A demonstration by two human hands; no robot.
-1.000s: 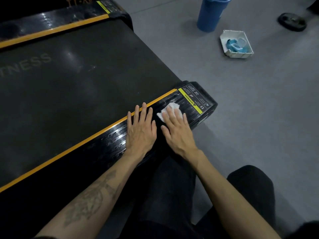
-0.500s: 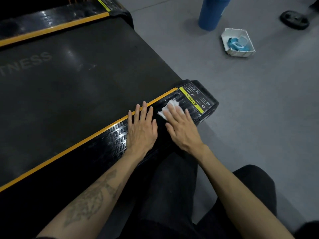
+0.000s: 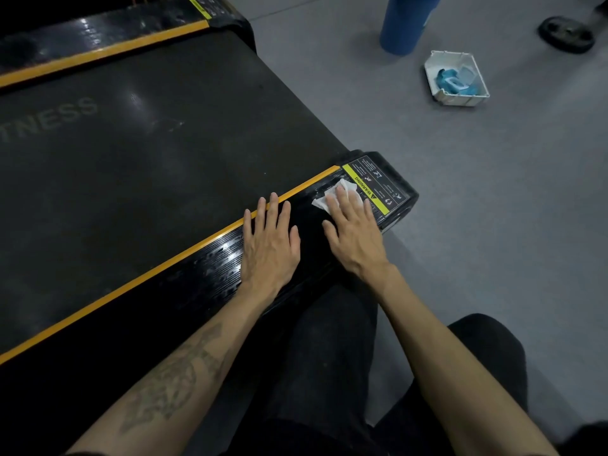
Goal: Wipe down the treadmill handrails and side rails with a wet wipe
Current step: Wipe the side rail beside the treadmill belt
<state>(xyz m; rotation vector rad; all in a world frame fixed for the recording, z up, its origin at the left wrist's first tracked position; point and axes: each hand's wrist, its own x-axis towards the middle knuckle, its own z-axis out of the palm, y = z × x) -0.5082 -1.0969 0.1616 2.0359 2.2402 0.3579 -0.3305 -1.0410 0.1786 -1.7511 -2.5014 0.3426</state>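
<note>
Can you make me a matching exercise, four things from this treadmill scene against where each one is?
Things:
1. wet wipe
2. left hand
3. blue bucket
4. white tray

Places:
A. on the grey floor, holding blue items
B. flat on the near side rail, fingertips at the yellow stripe
C. under the right hand, beside the warning label
D. standing on the floor at the top edge

Pairs: 1-C, 2-B, 3-D, 4-A
</note>
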